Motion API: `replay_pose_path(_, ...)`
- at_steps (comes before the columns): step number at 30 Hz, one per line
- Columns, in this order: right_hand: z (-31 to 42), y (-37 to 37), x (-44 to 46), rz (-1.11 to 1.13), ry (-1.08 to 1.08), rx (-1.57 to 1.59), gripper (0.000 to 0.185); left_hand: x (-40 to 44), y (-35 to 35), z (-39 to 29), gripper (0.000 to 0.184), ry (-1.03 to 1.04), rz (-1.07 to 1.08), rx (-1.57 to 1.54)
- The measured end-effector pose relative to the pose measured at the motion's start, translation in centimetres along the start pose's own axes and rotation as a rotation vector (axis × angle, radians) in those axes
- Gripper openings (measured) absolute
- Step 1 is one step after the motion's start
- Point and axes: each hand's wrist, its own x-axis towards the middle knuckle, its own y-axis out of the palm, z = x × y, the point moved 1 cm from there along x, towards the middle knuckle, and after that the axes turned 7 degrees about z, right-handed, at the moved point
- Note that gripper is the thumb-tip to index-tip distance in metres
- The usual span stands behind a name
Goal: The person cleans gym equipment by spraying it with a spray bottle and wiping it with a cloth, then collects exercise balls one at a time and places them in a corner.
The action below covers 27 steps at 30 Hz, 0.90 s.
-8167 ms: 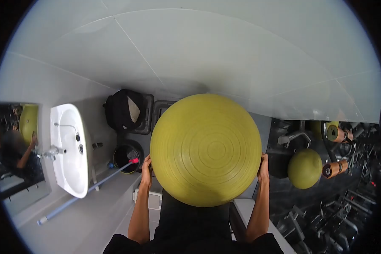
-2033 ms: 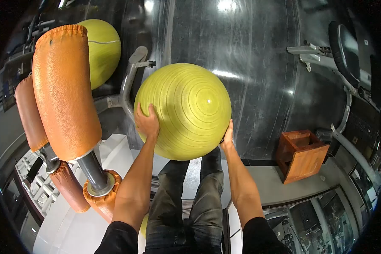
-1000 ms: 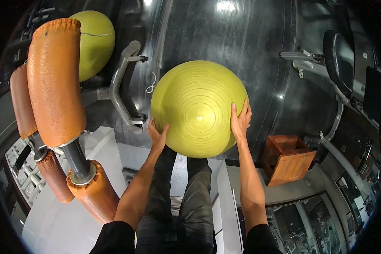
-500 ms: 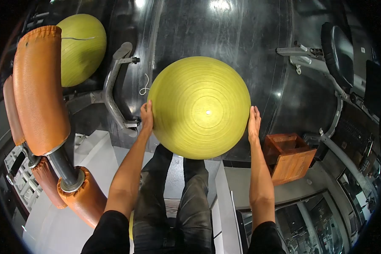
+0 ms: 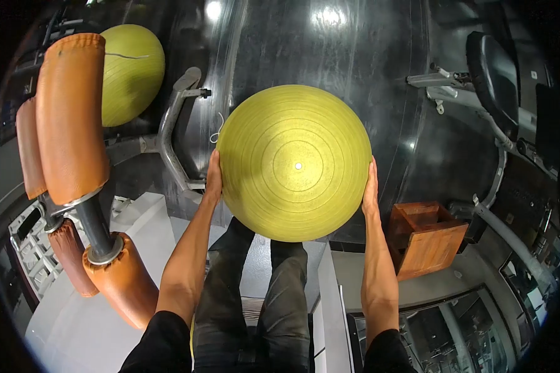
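Exercise ball (image 5: pixel 295 133): between both hands in front of the person's legs (image 5: pixel 252 292), above the dark floor (image 5: pixel 330 56); whether its underside touches the floor is hidden.
White plug (image 5: pixel 298 166): in the middle of the rings, facing up, so the hands bear only on smooth side wall.
Left hand (image 5: pixel 213 178): laid along the ball's left side, fingers (image 5: pixel 215 159) nearly straight against it.
Right hand (image 5: pixel 371 186): matches on the opposite side, its fingers also long and flat; the ball looks too broad for one hand, so the two squeeze it together, likely for balance.
Orange rollers (image 5: pixel 71 118): at the left, well apart from the ball.
Wooden box (image 5: pixel 430 239): on the right, clear of the right arm.
White cord (image 5: pixel 219 122): just beside the ball's left edge.
Metal bar (image 5: pixel 168 130): beyond the left hand.
Second ball (image 5: pixel 132 74): farther off, partly behind the rollers.
Black seat (image 5: pixel 493 87): far right.
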Motion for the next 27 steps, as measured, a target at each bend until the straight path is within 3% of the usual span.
replay_pose_path(3,2.4,-0.9,-2.7,0.022,-0.048,0.032,0.072,-2.6,0.6,-2.0,0.071,0.059,-0.035,0.005)
replay_pose_path(9,7.7,-5.7,-10.1,0.048,-0.185,0.118,0.069,-13.2,3.9,-10.5,0.078,-0.015,-0.066,0.040)
replay_pose_path(19,22.4,-11.5,-25.8,0.147,-0.574,0.225,0.066,-27.9,5.7,-25.0,0.068,0.525,0.045,-0.011)
replay_pose_path(27,31.6,-13.2,-36.9,0.191,-0.801,0.365,0.066,-36.8,4.3,-33.3,0.064,0.801,0.021,-0.052)
